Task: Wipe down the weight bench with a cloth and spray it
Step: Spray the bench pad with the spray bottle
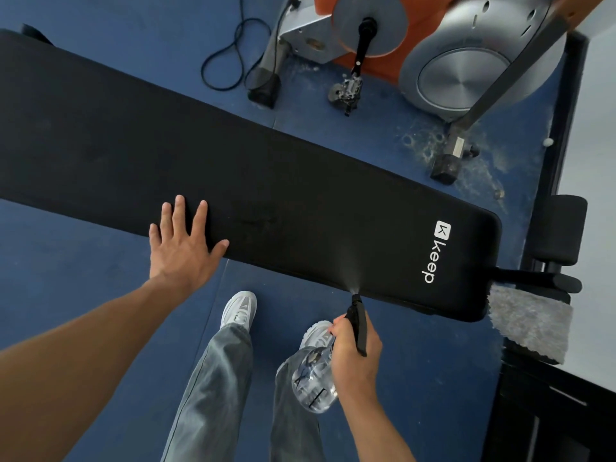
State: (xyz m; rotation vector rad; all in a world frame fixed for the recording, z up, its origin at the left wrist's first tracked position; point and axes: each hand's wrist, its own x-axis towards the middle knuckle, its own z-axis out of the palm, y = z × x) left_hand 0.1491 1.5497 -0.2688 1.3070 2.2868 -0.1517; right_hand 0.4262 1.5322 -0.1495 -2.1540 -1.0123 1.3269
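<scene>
The spraying is under way and, by the look of it, the wiping hasn't begun. The right hand [355, 353] is wrapped round the neck of the bottle [311, 383], with its fingers on the black trigger head. A thin mist [356, 285] leaves the nozzle toward the near edge of the bench [266, 168], close to the white logo [436, 251]. The left hand [181, 243] lies spread and flat on the near edge further along, holding nothing.

The cloth [530, 323] hangs off the frame at the logo end, apart from both hands, so I'd say picking it up and the whole wipe are left. I can't tell how much of the pad is already wet.

The bench is a long, matte black pad with rounded corners, lying aslant across the blue floor [100, 288]. The bottle is clear, rounded plastic with liquid inside. The cloth is grey, thick and shaggy. Beyond the bench stands a silver and orange bike [450, 61].
</scene>
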